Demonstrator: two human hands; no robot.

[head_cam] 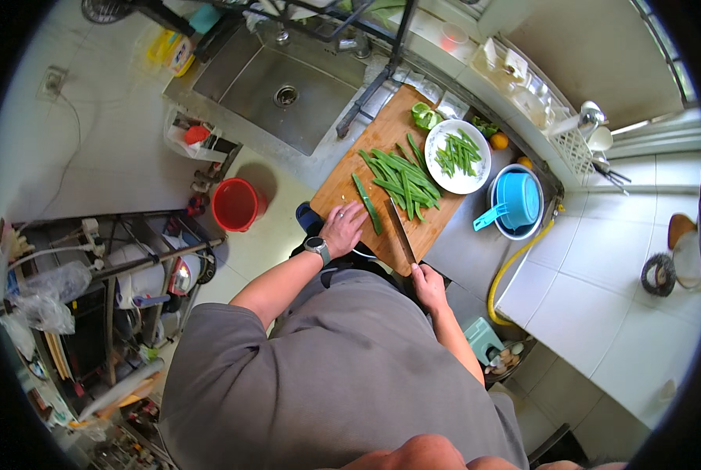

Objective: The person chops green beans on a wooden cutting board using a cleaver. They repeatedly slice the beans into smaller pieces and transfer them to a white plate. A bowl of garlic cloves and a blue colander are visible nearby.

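My right hand (pixel 429 285) is closed around the handle of a kitchen knife (pixel 401 231), whose blade lies over the wooden cutting board (pixel 338 182). With fingers spread, my left hand (pixel 344 226) rests on the board's near left part, beside a single long green bean pod (pixel 367 202); whether the fingertips touch it I cannot tell. Several more flat green pods (pixel 406 179) lie in a pile beyond the knife. A white plate (pixel 457 183) of cut green strips (pixel 457 154) stands at the board's right edge. Behind it sits a cut green pepper (pixel 425 116).
A steel sink (pixel 256 97) adjoins the board at the upper left, with a black metal rack (pixel 394 44) overhanging it. Right of the plate, a blue plastic dipper (pixel 516 197) sits in a metal basin (pixel 529 234). A yellow hose (pixel 506 271) runs along the counter; a red bucket (pixel 237 204) stands left.
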